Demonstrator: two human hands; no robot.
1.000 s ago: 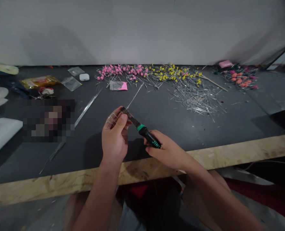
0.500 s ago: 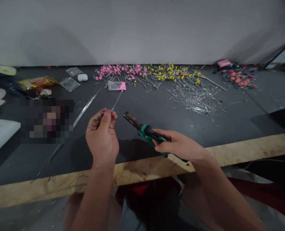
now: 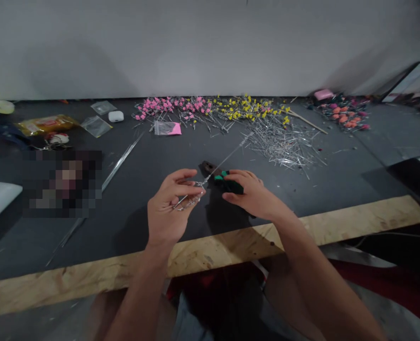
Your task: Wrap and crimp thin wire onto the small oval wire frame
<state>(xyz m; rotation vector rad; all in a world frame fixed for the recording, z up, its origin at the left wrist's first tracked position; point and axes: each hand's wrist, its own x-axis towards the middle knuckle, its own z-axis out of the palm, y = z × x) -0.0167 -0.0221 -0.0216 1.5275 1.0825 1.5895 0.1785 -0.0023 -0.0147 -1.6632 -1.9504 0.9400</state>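
My left hand (image 3: pixel 170 203) is closed in a pinch around a bent wire piece (image 3: pixel 187 202) with a loop by the palm. From the fingertips its thin twisted stem slants up and right towards the loose wires. My right hand (image 3: pixel 247 192) is curled over the green and black handles of a pair of pliers (image 3: pixel 210 167), low over the dark table. The pliers' dark jaws point left and away from me, close to the wire's stem. Most of the handles are hidden beneath my right hand.
Several pink-tipped wires (image 3: pixel 156 108) and yellow-tipped wires (image 3: pixel 247 108) line the back of the table. A pile of bare wires (image 3: pixel 284 147) lies to the right. A small bag with pink contents (image 3: pixel 167 128) is ahead. Long wires (image 3: pixel 119 163) lie left, and a wooden strip (image 3: pixel 213 255) edges the front.
My left hand has moved right and turned, so the wire stem now slants right. My right hand has brought the pliers lower and tilted them. The view has shifted slightly.
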